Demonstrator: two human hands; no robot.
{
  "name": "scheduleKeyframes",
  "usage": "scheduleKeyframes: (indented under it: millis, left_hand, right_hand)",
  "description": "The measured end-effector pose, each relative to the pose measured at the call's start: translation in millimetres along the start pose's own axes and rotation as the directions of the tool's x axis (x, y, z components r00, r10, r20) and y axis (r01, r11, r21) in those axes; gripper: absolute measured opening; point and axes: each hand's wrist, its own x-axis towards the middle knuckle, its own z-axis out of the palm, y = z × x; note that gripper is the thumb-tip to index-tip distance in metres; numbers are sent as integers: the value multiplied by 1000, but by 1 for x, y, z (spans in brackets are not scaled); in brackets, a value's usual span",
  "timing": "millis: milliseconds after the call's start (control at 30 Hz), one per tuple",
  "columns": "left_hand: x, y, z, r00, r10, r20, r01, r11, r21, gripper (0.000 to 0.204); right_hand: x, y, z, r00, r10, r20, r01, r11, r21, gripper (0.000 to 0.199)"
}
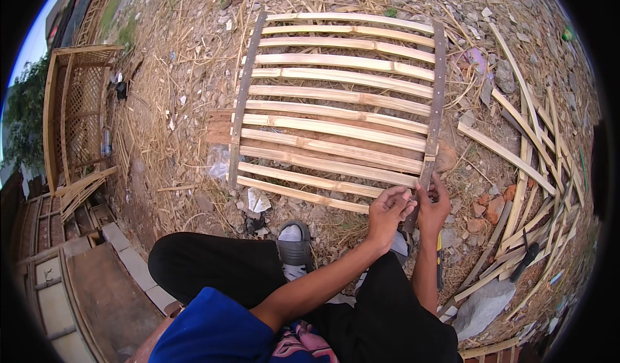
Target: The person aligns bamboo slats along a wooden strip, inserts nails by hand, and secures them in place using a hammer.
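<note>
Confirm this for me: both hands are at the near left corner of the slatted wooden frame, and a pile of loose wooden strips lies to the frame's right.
One part is wrong: the left hand and right hand are at the slatted wooden frame's near right corner, as the head view shows. The pile of loose wooden strips does lie to its right.

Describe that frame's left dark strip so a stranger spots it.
Find the big slatted frame on the ground. A dark strip joins the pale slats' left ends. A reddish-brown board juts left of it; no hand touches it, while the left hand and right hand are at the opposite strip.
</note>
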Motion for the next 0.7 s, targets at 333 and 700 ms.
scheduleKeyframes:
  millis: [333,700]
  left_hand:
    - [7,-5,-5,1000,14,22,-16,996,86,34]
    - [24,15,2,984,116,136,-159,915,372,29]
  right_hand:
    - [-1,-6,-2,1000,3,10,-3,1000,4,51]
    - [-1,-4,-3,999,-29,20,27,997,67,52]
